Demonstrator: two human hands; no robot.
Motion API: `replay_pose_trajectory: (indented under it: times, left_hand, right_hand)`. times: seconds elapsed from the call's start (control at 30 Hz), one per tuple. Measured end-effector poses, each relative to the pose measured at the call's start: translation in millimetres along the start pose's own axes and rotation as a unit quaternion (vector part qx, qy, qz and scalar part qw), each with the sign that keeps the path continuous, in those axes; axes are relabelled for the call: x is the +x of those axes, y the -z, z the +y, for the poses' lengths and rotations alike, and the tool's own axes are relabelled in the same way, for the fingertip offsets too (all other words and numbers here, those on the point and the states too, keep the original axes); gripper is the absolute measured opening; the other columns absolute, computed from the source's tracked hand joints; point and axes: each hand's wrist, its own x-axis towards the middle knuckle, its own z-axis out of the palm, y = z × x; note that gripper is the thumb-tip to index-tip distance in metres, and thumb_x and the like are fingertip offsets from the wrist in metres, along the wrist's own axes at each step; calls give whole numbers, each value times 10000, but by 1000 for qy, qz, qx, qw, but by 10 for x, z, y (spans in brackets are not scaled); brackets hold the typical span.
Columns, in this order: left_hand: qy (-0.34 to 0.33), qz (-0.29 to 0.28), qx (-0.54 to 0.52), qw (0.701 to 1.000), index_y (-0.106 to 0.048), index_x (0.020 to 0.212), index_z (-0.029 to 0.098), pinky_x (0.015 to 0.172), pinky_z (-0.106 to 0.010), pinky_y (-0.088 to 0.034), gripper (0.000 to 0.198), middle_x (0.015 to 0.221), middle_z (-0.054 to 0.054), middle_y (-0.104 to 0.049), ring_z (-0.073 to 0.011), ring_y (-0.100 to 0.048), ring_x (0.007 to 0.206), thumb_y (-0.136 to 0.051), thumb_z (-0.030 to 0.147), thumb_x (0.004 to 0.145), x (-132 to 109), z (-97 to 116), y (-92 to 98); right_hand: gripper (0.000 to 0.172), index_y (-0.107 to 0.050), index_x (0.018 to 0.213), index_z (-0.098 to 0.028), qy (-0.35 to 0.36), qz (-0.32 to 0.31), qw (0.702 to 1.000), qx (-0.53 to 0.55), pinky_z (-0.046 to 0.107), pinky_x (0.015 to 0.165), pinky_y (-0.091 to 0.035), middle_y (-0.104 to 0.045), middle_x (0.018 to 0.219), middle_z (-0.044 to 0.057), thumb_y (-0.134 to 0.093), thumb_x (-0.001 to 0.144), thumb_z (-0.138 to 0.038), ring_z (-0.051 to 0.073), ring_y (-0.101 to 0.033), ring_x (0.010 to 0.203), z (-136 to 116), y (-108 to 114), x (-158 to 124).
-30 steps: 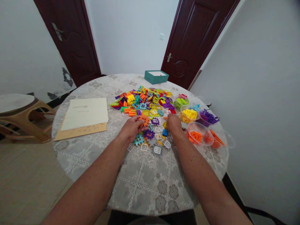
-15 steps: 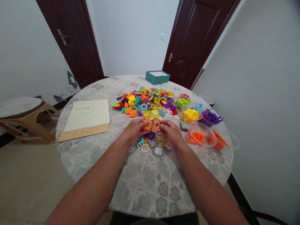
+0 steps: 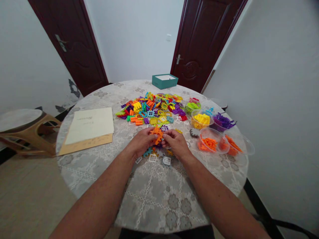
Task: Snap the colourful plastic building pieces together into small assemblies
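Observation:
Above the near side of the pile, both hands are closed on orange interlocking plastic pieces (image 3: 157, 132) with notched edges. My left hand (image 3: 142, 142) pinches them from the left, thumb on top. From the right, my right hand (image 3: 176, 143) grips their edge between thumb and fingers. The pieces overlap, and I cannot tell whether they are joined. Under and around the hands lie a blue notched piece (image 3: 147, 152), white window-frame pieces (image 3: 153, 158) and a grey piece with a white window (image 3: 166, 161).
A mixed heap of colourful building pieces (image 3: 154, 108) spreads beyond the hands. On the right stand clear tubs, one with yellow pieces (image 3: 201, 120), another with orange pieces (image 3: 208, 144). Papers (image 3: 92, 124) lie left; a green box (image 3: 164, 81) stands at the back.
My right hand has moved left, bringing its orange piece against the one in my left hand. The pieces were side by side before and now overlap. The camera view has shifted slightly.

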Motion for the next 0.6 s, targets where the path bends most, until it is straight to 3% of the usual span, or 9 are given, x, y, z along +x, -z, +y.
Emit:
replay_pose_trajectory:
  times: [0.07,0.23,0.33,0.47,0.6]
  left_hand:
    - [7,3,5,1000,-711,1163,144,823,-327,-619,420,1111,-128,-747,-197,-734,885,-822,181,760,-4,10,-12]
    - [14,-7,24,1000,-706,1167,165,809,-339,-637,381,1126,-121,-745,-207,-739,895,-790,213,798,-1,26,-46]
    - [5,11,28,1000,-712,1142,169,812,-320,-636,378,1121,-101,-750,-221,-738,934,-798,223,778,31,23,-35]
    - [3,29,32,999,-718,1158,210,805,-275,-627,429,1122,-54,-755,-221,-729,987,-815,233,740,79,5,1]
    - [-4,43,56,998,-725,1092,216,774,-251,-621,385,1074,-49,-754,-224,-727,984,-815,247,718,90,-22,-2]
  right_hand:
    - [328,-667,1012,-196,10,12,999,-31,257,576,-581,-715,794,5,-756,813,-442,141,-685,630,3,8,6]
    - [496,-653,1260,-242,17,9,998,-57,245,522,-538,-704,1185,49,-770,809,-412,108,-650,640,-36,-14,-3]
    - [483,-660,1274,-254,13,-8,997,-72,246,526,-513,-721,1097,28,-767,825,-396,118,-631,637,-48,-38,5]
    - [420,-676,1228,-273,46,27,988,-146,234,544,-456,-652,777,-40,-771,841,-405,127,-562,610,-28,-59,10]
    - [412,-666,1196,-286,76,39,985,-153,236,592,-469,-669,871,-45,-788,826,-423,124,-566,669,-10,-66,8]
